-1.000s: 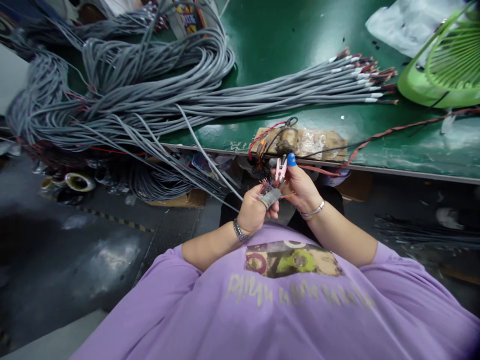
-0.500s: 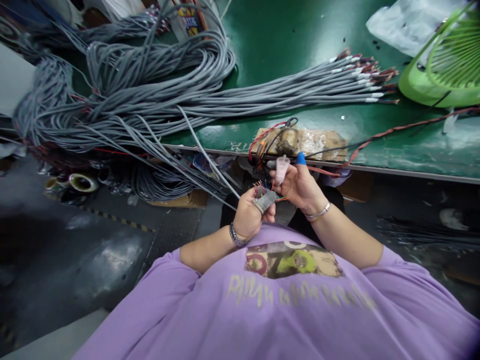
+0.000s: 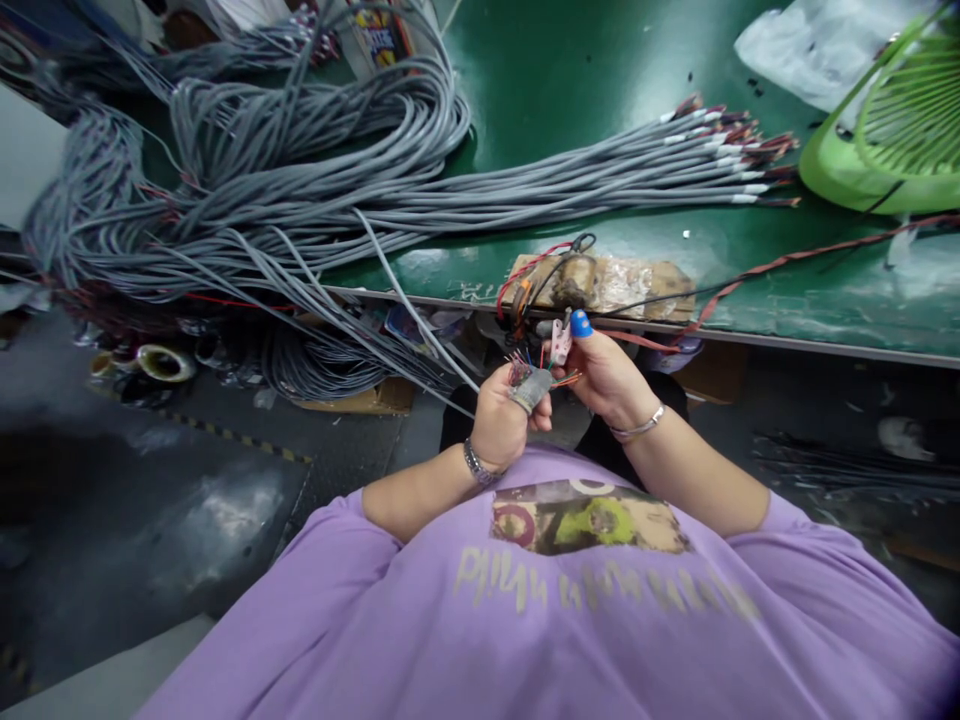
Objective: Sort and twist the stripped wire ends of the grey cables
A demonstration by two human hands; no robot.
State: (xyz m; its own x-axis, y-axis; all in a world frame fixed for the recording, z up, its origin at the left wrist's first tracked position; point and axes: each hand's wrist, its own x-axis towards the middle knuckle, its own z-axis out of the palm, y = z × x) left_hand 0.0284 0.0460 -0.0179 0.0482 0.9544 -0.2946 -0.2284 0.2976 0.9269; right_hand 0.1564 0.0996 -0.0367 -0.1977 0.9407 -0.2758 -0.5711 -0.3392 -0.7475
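Observation:
My left hand (image 3: 501, 418) is closed around the end of a grey cable, with thin coloured wires (image 3: 517, 367) fanning out past the fingers. A worn grey cover (image 3: 531, 390) sits over its thumb. Facing it, my right hand (image 3: 611, 378) pinches a small pinkish-white plastic piece (image 3: 560, 342), whose exact kind I cannot make out. A blue finger cover (image 3: 580, 323) wraps the right thumb. Red, green and orange wire ends run between the two hands. Both hands are just in front of the table edge.
Bundled grey cables (image 3: 300, 190) cover the left of the green table (image 3: 570, 90), stripped ends (image 3: 750, 150) pointing right. By the edge, a wooden board (image 3: 637, 287) carries a brownish block (image 3: 576, 280) and wires. A green fan (image 3: 900, 140) and plastic bag (image 3: 817, 50) occupy the right.
My right thumb has moved left and bent down over the pinkish-white piece, which has turned and shows another side. My left hand stays almost where it was.

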